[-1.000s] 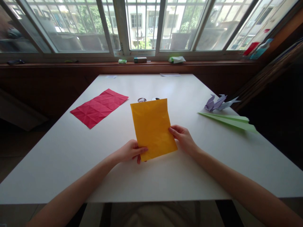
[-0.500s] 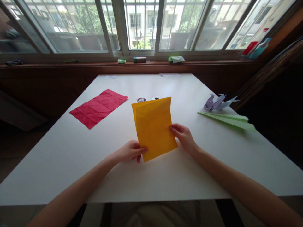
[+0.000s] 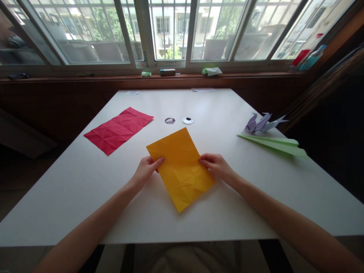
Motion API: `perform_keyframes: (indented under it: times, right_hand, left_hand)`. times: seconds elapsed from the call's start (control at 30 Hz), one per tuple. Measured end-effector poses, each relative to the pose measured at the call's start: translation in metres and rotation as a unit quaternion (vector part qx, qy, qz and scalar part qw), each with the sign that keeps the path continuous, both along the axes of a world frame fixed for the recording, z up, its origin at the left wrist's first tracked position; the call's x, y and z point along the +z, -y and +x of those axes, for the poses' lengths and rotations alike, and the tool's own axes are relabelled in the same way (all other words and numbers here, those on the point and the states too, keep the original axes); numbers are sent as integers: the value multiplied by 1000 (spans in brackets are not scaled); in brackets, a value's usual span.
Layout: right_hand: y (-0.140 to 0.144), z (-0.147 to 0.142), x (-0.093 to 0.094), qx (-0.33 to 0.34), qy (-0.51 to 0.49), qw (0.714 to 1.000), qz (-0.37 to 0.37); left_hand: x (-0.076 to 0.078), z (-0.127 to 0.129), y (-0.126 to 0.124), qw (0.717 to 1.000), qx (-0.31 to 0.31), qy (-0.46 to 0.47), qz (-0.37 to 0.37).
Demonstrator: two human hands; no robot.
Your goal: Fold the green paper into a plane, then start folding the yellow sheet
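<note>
Between my hands is a sheet of yellow paper [image 3: 182, 167], tilted, with crease marks across its lower part. My left hand [image 3: 145, 168] pinches its upper left edge, thumb on top and the other fingers mostly hidden beneath. On the right edge, my right hand [image 3: 217, 165] grips the paper between thumb and fingers. Beyond the sheet, two small round items lie on the table: a silvery ring-like one [image 3: 170, 121] and a white disc with a black spot [image 3: 187, 120].
Creased red paper [image 3: 119, 131] lies at the left of the white table [image 3: 85, 193]. Toward the right edge are a folded green paper plane [image 3: 273, 145] and folded purple paper figures [image 3: 258, 123]. Small packets, including a green-and-white one [image 3: 212, 71], rest on the windowsill.
The yellow paper has been lowered and turned, so its creased part now shows and the two round items are uncovered. My left hand has moved up and left along its edge.
</note>
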State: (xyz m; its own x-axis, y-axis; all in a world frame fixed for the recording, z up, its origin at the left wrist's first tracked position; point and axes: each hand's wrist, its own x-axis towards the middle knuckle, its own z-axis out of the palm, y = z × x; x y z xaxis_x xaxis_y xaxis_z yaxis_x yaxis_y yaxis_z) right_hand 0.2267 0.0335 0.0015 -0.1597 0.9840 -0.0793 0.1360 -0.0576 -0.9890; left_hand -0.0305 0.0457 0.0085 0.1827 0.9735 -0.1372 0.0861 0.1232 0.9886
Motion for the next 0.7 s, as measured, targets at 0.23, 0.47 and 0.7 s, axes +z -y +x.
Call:
perform_keyframes:
  times: [0.23, 0.47, 0.7]
  right_hand:
    - [1, 1, 0, 33, 18, 999, -18]
    - [2, 2, 4, 63, -31, 995, -70]
    - [-2, 6, 2, -81, -31, 996, -16]
  left_hand:
    - [0, -8, -7, 993, 112, 21, 38]
    - [-6, -11, -12, 981, 180, 45, 52]
    - [-5, -14, -13, 984, 178, 4, 26]
